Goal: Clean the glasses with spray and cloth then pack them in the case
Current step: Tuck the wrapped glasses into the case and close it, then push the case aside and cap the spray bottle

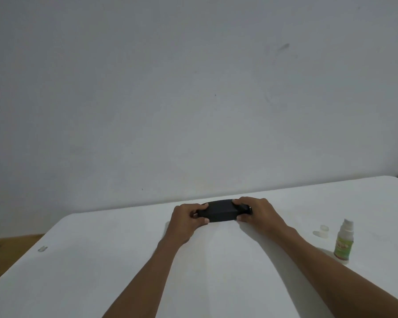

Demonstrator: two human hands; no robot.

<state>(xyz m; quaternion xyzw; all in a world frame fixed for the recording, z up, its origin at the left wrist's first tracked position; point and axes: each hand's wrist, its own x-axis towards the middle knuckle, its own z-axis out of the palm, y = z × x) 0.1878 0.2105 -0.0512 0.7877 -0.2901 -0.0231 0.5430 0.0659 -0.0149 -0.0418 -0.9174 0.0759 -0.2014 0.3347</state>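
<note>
A black glasses case [218, 211] lies across the far middle of the white table [101, 260], its lid down. My left hand [186, 222] grips its left end, thumb at the front and fingers over the top. My right hand [256, 214] grips its right end the same way. A small spray bottle [344, 241] with a green label stands upright at the right, its nozzle bare. Its clear cap [323, 230] rests on the table just left of it. No glasses or cloth show anywhere.
A grey wall rises right behind the table's far edge. A small clear object [42, 248] lies near the table's left edge. Wooden floor [7, 253] shows beyond the left edge, with a metallic item at the frame's border.
</note>
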